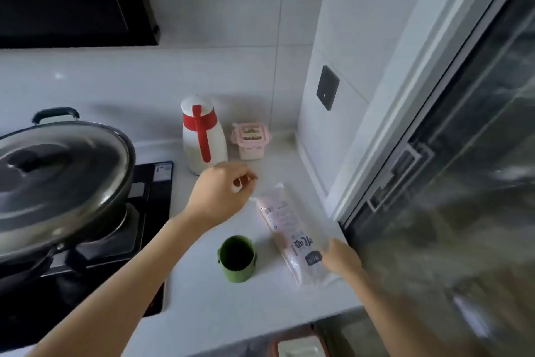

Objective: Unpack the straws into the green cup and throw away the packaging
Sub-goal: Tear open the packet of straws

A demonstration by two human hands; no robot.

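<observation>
A clear plastic pack of pale pink straws [286, 229] lies flat on the white counter [202, 307], running from the far left toward the near right. My right hand [343, 257] grips the pack's near end. My left hand [223, 194] hovers just left of the pack's far end, fingers curled with thumb and forefinger pinched close; I cannot tell whether it touches the wrapper. The green cup [236, 259] stands upright and looks empty, just left of the pack's near half.
A white jug with a red lid band [202, 136] and a small pink-lidded container [250, 141] stand at the back wall. A lidded steel wok [58, 174] sits on the black hob [150, 200] at left. A dark glass door [448, 183] borders the right. A bin rim [298, 345] shows below the counter.
</observation>
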